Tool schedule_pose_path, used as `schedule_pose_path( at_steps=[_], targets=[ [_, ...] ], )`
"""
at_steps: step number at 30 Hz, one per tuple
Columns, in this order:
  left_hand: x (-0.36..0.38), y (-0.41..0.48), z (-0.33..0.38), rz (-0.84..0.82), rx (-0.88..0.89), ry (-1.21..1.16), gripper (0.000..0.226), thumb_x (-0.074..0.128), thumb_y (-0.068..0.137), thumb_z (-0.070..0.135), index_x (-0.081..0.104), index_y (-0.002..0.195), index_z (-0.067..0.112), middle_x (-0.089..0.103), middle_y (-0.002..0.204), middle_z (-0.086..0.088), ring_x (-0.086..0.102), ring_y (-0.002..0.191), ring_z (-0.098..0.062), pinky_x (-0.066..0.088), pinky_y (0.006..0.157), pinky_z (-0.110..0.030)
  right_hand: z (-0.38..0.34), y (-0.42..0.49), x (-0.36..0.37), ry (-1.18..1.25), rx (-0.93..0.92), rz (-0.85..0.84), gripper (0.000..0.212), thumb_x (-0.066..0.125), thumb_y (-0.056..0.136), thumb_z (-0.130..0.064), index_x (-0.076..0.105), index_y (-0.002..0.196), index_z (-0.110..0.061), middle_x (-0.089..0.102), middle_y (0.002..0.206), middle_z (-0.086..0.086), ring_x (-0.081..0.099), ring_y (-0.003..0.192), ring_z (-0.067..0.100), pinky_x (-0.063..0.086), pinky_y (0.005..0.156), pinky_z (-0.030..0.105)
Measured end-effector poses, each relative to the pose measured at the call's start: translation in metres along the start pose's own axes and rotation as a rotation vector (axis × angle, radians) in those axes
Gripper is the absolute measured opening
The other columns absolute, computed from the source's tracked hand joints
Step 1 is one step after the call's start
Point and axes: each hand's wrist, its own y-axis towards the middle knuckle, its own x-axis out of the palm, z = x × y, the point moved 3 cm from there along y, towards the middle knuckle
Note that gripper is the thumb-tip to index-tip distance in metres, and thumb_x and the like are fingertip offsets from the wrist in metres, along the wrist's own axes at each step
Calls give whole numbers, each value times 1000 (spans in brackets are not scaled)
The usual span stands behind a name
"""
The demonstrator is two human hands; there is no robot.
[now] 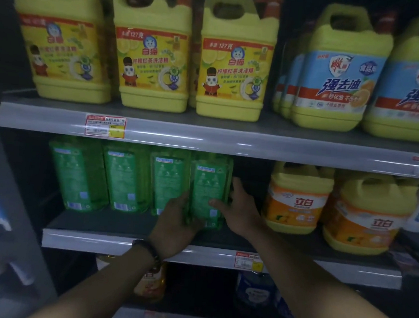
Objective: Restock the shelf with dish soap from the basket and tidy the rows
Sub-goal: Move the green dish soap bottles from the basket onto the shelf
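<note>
Several green dish soap bottles stand in a row on the middle shelf, back labels facing out. The rightmost green bottle is held between both hands. My left hand wraps its lower left side, fingers curled around the base. My right hand grips its right side, thumb across the front label and fingers behind. The bottle stands upright, slightly forward of the others. The basket is not in view.
Yellow handled jugs and blue-labelled jugs fill the top shelf. Orange-labelled yellow jugs stand right of the green row, a dark gap between. Below are an orange bottle and a blue container.
</note>
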Motion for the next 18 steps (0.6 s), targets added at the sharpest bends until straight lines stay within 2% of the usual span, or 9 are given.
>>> schedule_pose_path(
  at_steps=[1,3,6,9,11,13,15,18],
  targets=[
    [-1,-1,0,9,-7,4,63,76,94,20,42,144,38,46,126,13,57,126,-19,46,108,-35,0,2,1,-9,20,-5,61,83,92,-27,47,142,-24,71,135,0,70,116,16,60,96,34],
    [-3,-5,-1,36,-22,-33,59,76,95,20,48,145,33,53,125,21,62,120,-16,49,103,-33,-2,5,-2,-53,75,-9,58,86,89,-28,54,137,-20,71,133,3,70,114,18,59,96,35],
    [-7,-20,-10,110,-31,-69,42,76,94,23,60,131,34,66,125,17,70,108,-15,56,98,-41,-4,0,-12,-132,127,-3,62,88,86,-34,57,137,-13,70,125,5,69,108,21,58,91,35],
    [-3,-43,-18,107,-28,-145,25,76,90,23,69,112,34,76,109,13,72,101,-9,59,93,-43,-1,-23,-25,-241,110,22,78,83,90,-44,49,151,-10,68,132,12,67,115,23,48,78,22],
    [4,-63,-22,61,-44,-165,20,73,95,10,73,105,28,78,101,7,75,92,-13,61,83,-39,4,-43,-33,-260,80,48,65,80,93,-44,56,144,-12,73,126,10,69,109,19,44,69,15],
    [14,-84,-28,-6,-51,-160,17,69,98,6,74,100,22,77,93,1,77,80,-19,59,75,-32,10,-65,-40,-230,37,87,43,77,97,-35,65,131,-13,75,112,6,70,101,16,49,73,20],
    [28,-106,-35,-107,-29,-81,14,68,99,8,73,100,21,77,90,2,76,77,-15,57,72,-24,18,-89,-45,-236,-17,109,26,75,99,-29,71,119,-13,75,100,-1,68,91,8,53,77,24],
    [54,-142,-58,-279,-12,34,11,69,99,14,75,101,23,77,90,10,73,82,-5,54,74,-17,42,-126,-39,-313,-66,36,8,74,100,-25,75,99,-17,68,83,-17,60,72,-8,47,68,15]
  ],
)
